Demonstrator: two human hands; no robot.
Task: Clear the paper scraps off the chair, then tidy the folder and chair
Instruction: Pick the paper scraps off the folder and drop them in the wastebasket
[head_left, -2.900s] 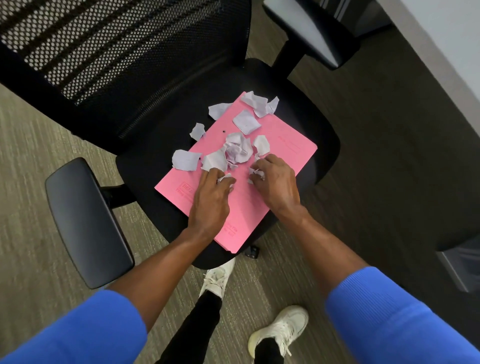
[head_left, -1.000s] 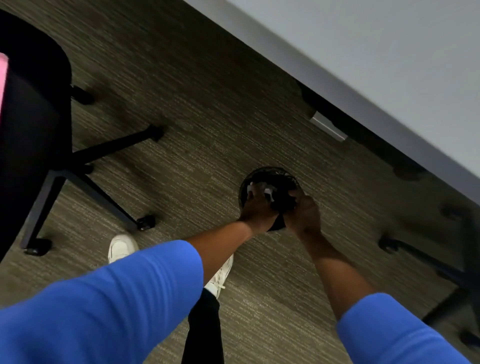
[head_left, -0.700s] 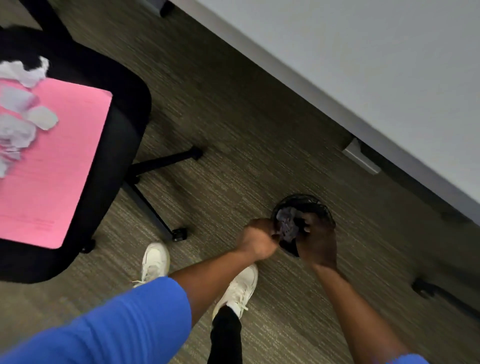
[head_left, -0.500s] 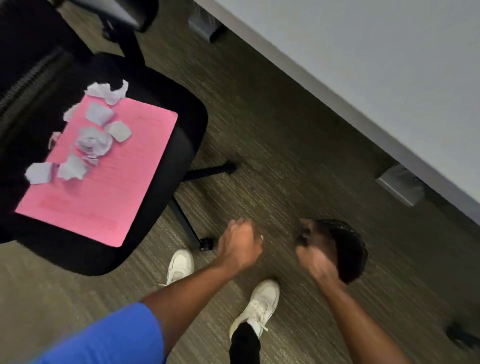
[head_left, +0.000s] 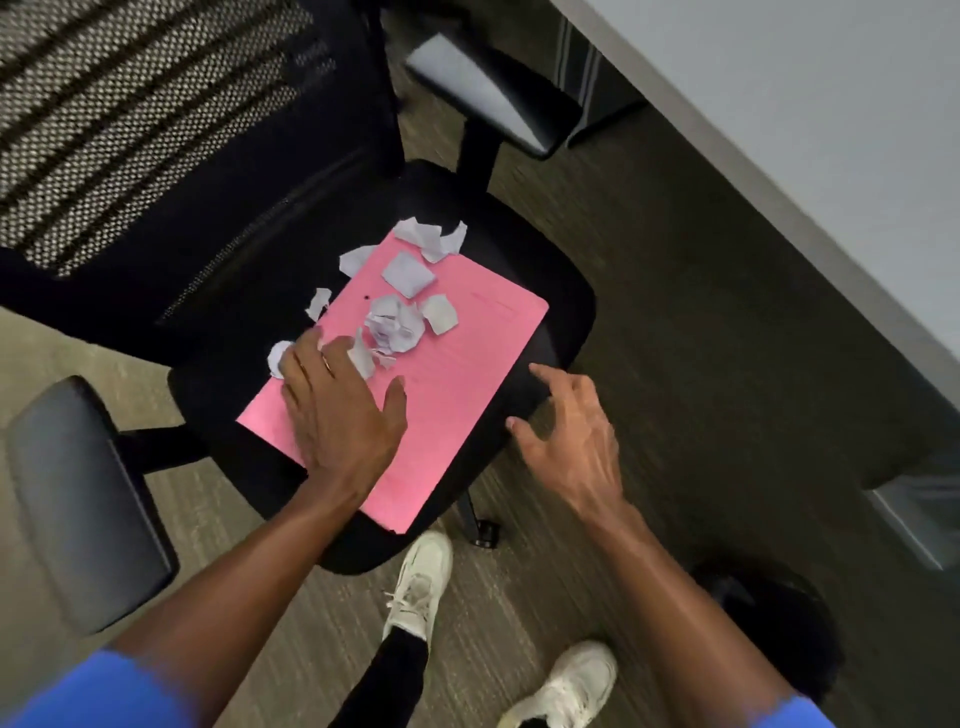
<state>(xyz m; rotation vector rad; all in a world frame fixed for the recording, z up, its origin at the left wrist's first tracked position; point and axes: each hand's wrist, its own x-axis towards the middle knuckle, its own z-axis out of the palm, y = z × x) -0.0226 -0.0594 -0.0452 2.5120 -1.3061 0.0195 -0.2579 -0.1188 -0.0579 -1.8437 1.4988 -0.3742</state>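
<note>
A pink folder (head_left: 457, 374) lies on the seat of a black office chair (head_left: 566, 291). Several white paper scraps are scattered over the folder's far half, among them a crumpled scrap (head_left: 395, 330) in the middle and one scrap (head_left: 276, 356) on the seat to the left. My left hand (head_left: 337, 410) lies flat on the folder, fingers spread, its fingertips touching the nearest scraps. My right hand (head_left: 571, 441) hovers open off the folder's right edge, over the seat's front corner, holding nothing.
A black mesh wastebasket (head_left: 779, 623) stands on the carpet at lower right, partly behind my right forearm. A grey desk (head_left: 805, 104) runs along the right. The chair's armrests (head_left: 78, 499) flank the seat. My white shoes (head_left: 421, 577) stand under the seat's front edge.
Both hands dropped scraps into the wastebasket, then swung back to the chair. The left hand now rests on the folder; the right hand is empty beside it.
</note>
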